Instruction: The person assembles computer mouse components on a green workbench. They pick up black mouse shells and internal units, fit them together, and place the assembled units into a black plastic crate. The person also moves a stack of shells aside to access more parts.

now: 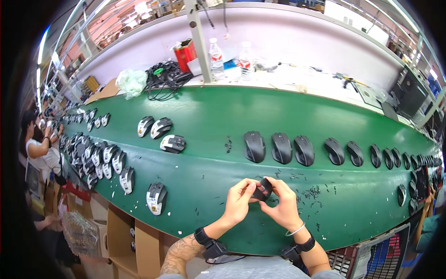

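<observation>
Close to the front edge of the green table, both hands hold one dark computer mouse [263, 190], tilted, with a reddish patch on the face turned up. My left hand [238, 202] grips its left side with thumb and fingers. My right hand [284, 203] closes on the other side, its thumb low on the mouse and its fingers at the top. The fingers cover much of it. Beyond my hands, several black mice [254, 147] stand in a row running right. Small black strips [313, 191] lie scattered right of my right hand.
White-and-black mice [156, 198] stand at left, with a dense group [95, 158] farther off. Behind the green table [200, 111] are a cable heap [166, 79], a red box [186, 56] and two bottles [216, 58]. Co-workers sit at left [39, 149] and far right [429, 223]. An open cardboard box [121, 235] stands below.
</observation>
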### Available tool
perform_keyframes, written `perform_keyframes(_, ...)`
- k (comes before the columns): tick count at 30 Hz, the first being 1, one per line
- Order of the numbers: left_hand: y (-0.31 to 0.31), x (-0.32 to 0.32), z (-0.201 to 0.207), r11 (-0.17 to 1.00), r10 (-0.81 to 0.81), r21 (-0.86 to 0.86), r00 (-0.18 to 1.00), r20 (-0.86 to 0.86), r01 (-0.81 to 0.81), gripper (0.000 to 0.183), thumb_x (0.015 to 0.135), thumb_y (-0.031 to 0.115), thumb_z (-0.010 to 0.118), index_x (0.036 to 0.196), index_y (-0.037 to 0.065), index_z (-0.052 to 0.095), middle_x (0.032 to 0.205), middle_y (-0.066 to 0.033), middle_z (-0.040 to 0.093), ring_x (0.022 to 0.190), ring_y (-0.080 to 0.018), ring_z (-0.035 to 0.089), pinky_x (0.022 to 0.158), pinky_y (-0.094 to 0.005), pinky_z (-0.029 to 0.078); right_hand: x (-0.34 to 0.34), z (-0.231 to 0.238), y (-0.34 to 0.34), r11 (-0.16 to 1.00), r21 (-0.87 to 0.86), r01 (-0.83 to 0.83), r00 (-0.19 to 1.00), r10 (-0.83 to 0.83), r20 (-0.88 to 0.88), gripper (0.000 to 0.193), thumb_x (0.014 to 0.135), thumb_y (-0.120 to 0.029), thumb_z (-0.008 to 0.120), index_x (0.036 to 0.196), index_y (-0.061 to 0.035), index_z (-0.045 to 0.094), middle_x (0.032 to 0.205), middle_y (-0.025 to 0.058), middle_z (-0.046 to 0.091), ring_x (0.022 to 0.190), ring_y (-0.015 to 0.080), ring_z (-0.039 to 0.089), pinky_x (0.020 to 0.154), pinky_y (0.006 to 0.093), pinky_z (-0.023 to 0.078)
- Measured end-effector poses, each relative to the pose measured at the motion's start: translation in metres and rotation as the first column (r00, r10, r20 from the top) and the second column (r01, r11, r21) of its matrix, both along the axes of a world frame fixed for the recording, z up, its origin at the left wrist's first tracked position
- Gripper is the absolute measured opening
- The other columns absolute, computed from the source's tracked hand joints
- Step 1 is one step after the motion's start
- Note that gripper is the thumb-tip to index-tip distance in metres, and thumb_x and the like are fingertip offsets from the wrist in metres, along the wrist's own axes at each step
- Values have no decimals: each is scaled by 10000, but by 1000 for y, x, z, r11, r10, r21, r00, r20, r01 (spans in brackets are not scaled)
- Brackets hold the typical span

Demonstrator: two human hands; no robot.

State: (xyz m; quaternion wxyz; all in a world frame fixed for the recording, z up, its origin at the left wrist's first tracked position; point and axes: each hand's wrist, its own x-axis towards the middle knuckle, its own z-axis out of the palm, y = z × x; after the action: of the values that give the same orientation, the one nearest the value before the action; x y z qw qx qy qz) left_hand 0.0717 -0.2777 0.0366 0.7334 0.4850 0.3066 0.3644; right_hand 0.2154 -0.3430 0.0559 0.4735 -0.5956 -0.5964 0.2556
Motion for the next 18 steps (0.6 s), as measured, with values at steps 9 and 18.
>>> perform_keyframes(9,29,-87,24,653,573,747,726,-380,-125,448,797,221,699,1149,23,505,1227,-145,489,1195,-287,441,1042,-398,318,-1,-24,-2,965,170,199,970,-219,108,675,657,-26,726,1287,-30,483,1237,210,552,1028,319,610,884,378,501)
perform_keyframes(18,29,-237,-27,667,677,729,-285,-679,-153,807,658,355,796,1225,-86,426,1328,-293,394,1359,-440,185,1112,-526,168,17,-22,-1,902,322,286,868,-387,312,430,695,16,681,1118,-13,613,1285,207,533,1084,371,576,883,400,487)
